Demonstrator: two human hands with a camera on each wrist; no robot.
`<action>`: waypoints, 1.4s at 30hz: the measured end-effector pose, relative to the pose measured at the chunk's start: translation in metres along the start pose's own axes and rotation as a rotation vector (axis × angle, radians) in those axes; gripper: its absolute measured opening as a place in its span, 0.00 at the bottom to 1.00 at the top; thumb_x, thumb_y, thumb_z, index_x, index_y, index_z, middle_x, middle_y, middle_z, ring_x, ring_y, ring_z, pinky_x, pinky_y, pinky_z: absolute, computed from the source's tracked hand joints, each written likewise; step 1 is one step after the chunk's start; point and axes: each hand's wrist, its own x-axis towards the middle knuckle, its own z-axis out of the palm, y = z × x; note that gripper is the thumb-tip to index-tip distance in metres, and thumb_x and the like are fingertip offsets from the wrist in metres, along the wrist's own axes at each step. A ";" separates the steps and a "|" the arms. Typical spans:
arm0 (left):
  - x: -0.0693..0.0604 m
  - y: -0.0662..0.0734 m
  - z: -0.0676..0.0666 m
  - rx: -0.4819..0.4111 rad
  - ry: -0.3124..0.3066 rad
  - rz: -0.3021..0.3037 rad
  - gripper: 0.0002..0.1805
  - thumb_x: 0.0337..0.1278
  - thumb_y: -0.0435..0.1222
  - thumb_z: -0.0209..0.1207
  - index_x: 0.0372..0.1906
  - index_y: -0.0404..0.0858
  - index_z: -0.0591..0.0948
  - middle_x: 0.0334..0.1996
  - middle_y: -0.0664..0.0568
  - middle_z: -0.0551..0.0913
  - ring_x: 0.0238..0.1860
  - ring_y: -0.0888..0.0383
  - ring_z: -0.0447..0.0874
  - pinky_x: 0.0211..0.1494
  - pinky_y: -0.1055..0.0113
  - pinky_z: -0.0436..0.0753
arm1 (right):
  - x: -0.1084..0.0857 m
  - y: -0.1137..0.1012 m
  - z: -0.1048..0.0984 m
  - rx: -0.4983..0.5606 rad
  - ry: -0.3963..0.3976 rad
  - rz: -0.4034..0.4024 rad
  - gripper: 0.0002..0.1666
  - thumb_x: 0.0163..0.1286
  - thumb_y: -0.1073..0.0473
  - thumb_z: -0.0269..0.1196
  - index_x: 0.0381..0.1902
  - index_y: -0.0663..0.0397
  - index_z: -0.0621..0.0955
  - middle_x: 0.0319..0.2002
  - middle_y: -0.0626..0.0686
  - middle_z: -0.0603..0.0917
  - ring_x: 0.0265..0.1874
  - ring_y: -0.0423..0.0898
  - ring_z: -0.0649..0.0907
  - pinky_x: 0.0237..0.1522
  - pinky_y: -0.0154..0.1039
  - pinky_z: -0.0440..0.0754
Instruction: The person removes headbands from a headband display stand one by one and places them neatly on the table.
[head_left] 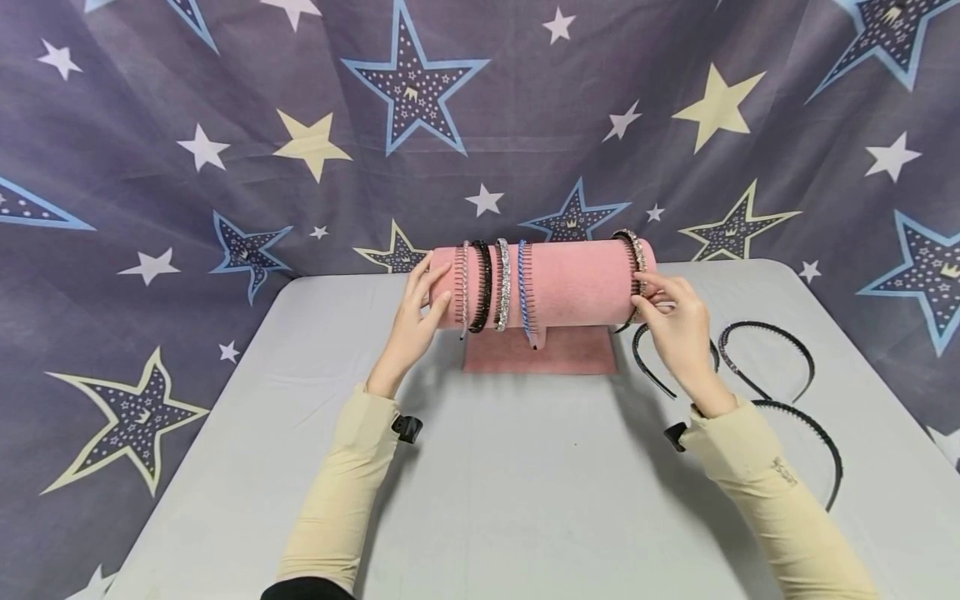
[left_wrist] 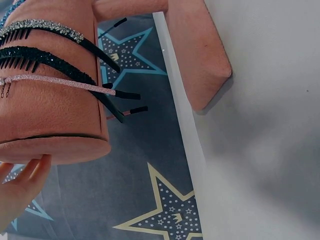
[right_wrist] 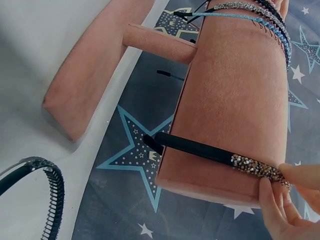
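A pink padded roll stand (head_left: pixel 581 275) holds several toothed headbands near its left end: a pink one (head_left: pixel 464 287), a black one (head_left: pixel 482 287), a silver glitter one (head_left: pixel 503 283) and a blue one (head_left: pixel 524 287). Around the roll's right end sits a black headband with brown and silver stones (right_wrist: pixel 250 166). My right hand (head_left: pixel 677 325) pinches that stoned band between thumb and fingers. At the roll's left end, my left hand (head_left: pixel 415 312) rests with fairly straight fingers against the end and its edge. The left wrist view shows its fingertips (left_wrist: pixel 41 167) touching there.
Several black headbands lie on the grey-covered table at the right, one (head_left: pixel 806 358) behind another (head_left: pixel 821 437). The stand's flat pink base (head_left: pixel 540 354) rests on the table. Behind the table hangs a dark star-patterned cloth (head_left: pixel 517 125).
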 end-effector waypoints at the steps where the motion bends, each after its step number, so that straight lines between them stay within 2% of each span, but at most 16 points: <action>1: 0.000 0.000 0.000 0.000 0.000 0.000 0.20 0.60 0.33 0.49 0.59 0.36 0.68 0.66 0.49 0.53 0.63 0.54 0.56 0.57 0.58 0.69 | 0.000 0.000 -0.001 0.004 0.000 0.003 0.16 0.52 0.73 0.62 0.42 0.65 0.80 0.29 0.60 0.76 0.27 0.32 0.74 0.32 0.16 0.73; 11: 0.000 0.002 -0.001 -0.015 -0.008 -0.015 0.21 0.60 0.31 0.49 0.59 0.33 0.68 0.66 0.47 0.53 0.63 0.51 0.56 0.57 0.56 0.69 | -0.001 0.008 -0.007 -0.014 0.010 0.011 0.16 0.53 0.72 0.62 0.42 0.64 0.80 0.29 0.56 0.75 0.28 0.29 0.74 0.33 0.17 0.74; 18: -0.001 0.035 -0.004 0.000 -0.014 -0.033 0.20 0.59 0.25 0.47 0.56 0.26 0.66 0.65 0.37 0.53 0.63 0.44 0.56 0.57 0.53 0.69 | -0.001 0.011 -0.009 -0.005 0.023 0.019 0.15 0.53 0.72 0.62 0.41 0.65 0.80 0.29 0.55 0.75 0.28 0.27 0.74 0.32 0.17 0.74; 23: -0.002 0.038 -0.004 0.018 -0.024 -0.045 0.20 0.60 0.27 0.47 0.57 0.27 0.66 0.65 0.38 0.52 0.63 0.44 0.56 0.57 0.54 0.69 | -0.001 0.009 -0.011 -0.003 0.023 0.024 0.15 0.52 0.73 0.62 0.41 0.64 0.80 0.29 0.55 0.75 0.27 0.28 0.74 0.32 0.17 0.74; 28: -0.002 0.037 -0.004 0.016 -0.025 -0.038 0.20 0.59 0.27 0.47 0.58 0.27 0.66 0.65 0.38 0.52 0.63 0.45 0.56 0.57 0.54 0.69 | -0.001 0.012 -0.016 -0.006 0.046 0.061 0.15 0.53 0.73 0.62 0.41 0.64 0.81 0.28 0.53 0.75 0.27 0.28 0.74 0.33 0.17 0.74; 34: -0.002 0.036 -0.004 0.003 -0.025 -0.036 0.20 0.59 0.26 0.47 0.58 0.27 0.66 0.65 0.38 0.52 0.63 0.44 0.55 0.58 0.54 0.68 | 0.002 0.025 -0.024 -0.057 0.077 0.108 0.15 0.53 0.74 0.61 0.42 0.64 0.81 0.28 0.56 0.76 0.26 0.26 0.73 0.31 0.15 0.71; 42: -0.001 0.037 -0.004 -0.007 -0.026 -0.047 0.20 0.59 0.26 0.47 0.58 0.27 0.66 0.65 0.39 0.52 0.64 0.45 0.54 0.59 0.54 0.67 | 0.003 0.039 -0.031 -0.117 0.084 0.116 0.16 0.54 0.74 0.60 0.43 0.64 0.80 0.29 0.60 0.77 0.25 0.24 0.72 0.31 0.13 0.70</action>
